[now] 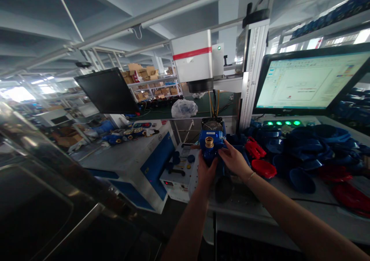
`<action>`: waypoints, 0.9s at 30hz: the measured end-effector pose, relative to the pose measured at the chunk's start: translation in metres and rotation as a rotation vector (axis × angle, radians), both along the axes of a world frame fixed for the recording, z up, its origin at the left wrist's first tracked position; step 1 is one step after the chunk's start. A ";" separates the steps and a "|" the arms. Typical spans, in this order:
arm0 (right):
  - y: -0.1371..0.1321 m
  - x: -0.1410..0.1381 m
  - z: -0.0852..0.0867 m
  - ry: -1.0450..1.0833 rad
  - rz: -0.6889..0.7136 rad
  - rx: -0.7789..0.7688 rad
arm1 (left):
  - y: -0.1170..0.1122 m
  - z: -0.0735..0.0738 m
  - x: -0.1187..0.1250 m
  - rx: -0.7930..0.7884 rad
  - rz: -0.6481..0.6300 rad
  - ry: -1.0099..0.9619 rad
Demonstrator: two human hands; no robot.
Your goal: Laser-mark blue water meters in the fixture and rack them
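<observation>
Both hands hold a blue pump-like unit [213, 151] with a brass threaded port [209, 141] facing up toward me. My left hand [206, 171] is closed around its near left side. On the right side, my right hand [234, 159] grips it with bent fingers. A pale label sits on the unit's far top. Right behind it is a round black fan grille [212, 125]; whether the two touch I cannot tell. The white marking head [193, 59] with a dark lens [200, 85] hangs above. The unit's underside is hidden by my hands.
Blue covers [302, 180] and red covers [263, 168] are heaped on the bench at right. A lit monitor [312, 84] stands behind them, above green-lit buttons [283, 123]. Left of my hands is a white control box [176, 180]; a dark monitor [106, 91] stands farther left.
</observation>
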State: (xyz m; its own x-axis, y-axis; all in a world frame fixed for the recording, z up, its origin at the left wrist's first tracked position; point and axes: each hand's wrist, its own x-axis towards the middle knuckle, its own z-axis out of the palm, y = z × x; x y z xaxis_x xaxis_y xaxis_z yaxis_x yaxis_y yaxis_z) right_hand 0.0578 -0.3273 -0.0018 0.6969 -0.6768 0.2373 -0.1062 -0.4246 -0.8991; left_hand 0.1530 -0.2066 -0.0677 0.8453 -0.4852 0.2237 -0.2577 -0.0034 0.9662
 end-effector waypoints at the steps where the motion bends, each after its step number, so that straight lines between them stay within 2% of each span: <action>1: 0.001 0.000 0.000 0.003 -0.011 0.001 | 0.000 -0.001 0.001 -0.003 0.003 -0.007; 9: 0.004 0.003 -0.002 -0.045 -0.005 0.064 | -0.002 -0.003 0.002 -0.041 -0.014 -0.010; 15: -0.004 0.006 -0.012 -0.089 0.009 0.078 | -0.002 -0.004 0.002 -0.048 -0.006 0.005; 21: -0.012 0.009 -0.020 -0.138 0.003 0.049 | -0.001 -0.003 0.002 -0.068 -0.018 -0.002; 27: -0.021 0.005 -0.014 -0.032 -0.034 -0.055 | -0.002 -0.003 0.000 -0.046 0.007 0.008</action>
